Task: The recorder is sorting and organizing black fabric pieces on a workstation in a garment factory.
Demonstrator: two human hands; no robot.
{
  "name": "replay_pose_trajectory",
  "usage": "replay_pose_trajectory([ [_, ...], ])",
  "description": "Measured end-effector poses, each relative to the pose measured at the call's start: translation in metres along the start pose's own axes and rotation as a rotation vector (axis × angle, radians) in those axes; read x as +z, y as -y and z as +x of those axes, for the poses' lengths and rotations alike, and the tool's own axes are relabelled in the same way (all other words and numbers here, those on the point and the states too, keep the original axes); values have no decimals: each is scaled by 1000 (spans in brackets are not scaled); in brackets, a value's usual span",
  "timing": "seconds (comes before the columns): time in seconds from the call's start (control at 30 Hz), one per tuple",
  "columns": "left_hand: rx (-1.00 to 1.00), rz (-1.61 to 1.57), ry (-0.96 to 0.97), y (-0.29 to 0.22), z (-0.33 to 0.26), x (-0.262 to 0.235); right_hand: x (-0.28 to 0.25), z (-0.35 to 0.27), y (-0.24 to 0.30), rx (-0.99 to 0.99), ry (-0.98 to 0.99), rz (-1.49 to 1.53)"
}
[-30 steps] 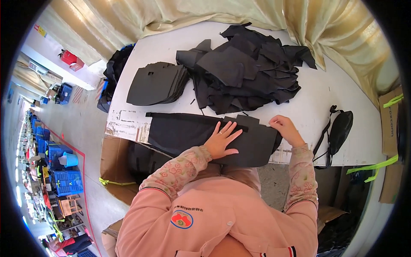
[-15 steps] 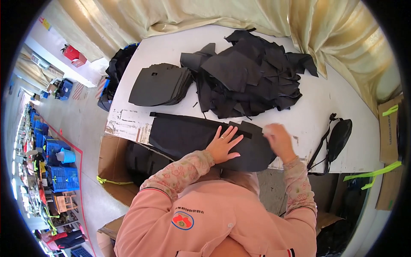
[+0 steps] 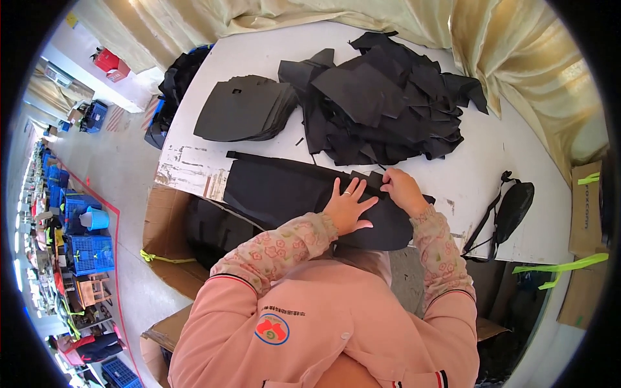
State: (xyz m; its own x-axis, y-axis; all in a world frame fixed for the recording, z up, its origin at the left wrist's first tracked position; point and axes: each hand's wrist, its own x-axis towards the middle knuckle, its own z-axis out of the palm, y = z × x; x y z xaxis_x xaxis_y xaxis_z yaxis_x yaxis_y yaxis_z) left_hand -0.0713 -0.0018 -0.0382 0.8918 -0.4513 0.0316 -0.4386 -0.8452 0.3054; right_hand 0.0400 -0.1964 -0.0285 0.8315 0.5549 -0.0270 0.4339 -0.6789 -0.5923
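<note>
A long black fabric piece (image 3: pixel 275 187) lies across the near edge of the white table, a short tab at its left end. My left hand (image 3: pixel 349 207) rests flat on it, palm down with fingers spread. To its right, my right hand (image 3: pixel 404 191) is closed, thumb and fingertips pinched at a small dark flap (image 3: pixel 370 181) along the piece's far edge. Exactly what the fingertips grip is partly hidden. Beyond the piece are a neat stack of dark grey panels (image 3: pixel 240 113) and a loose heap of black fabric pieces (image 3: pixel 381 97).
A black pouch with a strap (image 3: pixel 515 210) lies at the table's right. Cardboard boxes (image 3: pixel 169 236) with black items stand below the left edge. Pale gold curtains (image 3: pixel 362 16) border the table's far side. Blue crates (image 3: pixel 90 253) line the floor at far left, near a person (image 3: pixel 90 349).
My right hand has moved left and its fingers have closed at the fabric's far edge. My left hand stays spread on the piece. The whole view has shifted slightly.
</note>
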Motion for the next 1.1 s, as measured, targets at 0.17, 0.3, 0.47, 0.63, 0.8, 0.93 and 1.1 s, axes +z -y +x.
replay_pose_trajectory([
  [0.17, -25, -9, 74, -5, 4, -7, -12, -3, 1, 57, 146, 156],
  [0.3, -29, 2, 126, -9, 8, -12, -6, -9, -3, -28, 73, 144],
  [0.47, -41, 26, 200, -14, 14, -15, -1, 3, -12, 95, 109, 164],
  [0.63, -40, 73, 186, -14, 12, -11, -1, 20, -13, 162, 174, 153],
  [0.8, -16, 69, 105, -16, 7, 1, -2, 18, -17, 152, 193, 115],
  [0.93, 25, -22, -47, -8, 2, 12, -10, 4, -13, 40, 126, 22],
  [1.1, 28, -275, -334, 2, -20, -8, -28, 58, 39, 67, -194, 119],
])
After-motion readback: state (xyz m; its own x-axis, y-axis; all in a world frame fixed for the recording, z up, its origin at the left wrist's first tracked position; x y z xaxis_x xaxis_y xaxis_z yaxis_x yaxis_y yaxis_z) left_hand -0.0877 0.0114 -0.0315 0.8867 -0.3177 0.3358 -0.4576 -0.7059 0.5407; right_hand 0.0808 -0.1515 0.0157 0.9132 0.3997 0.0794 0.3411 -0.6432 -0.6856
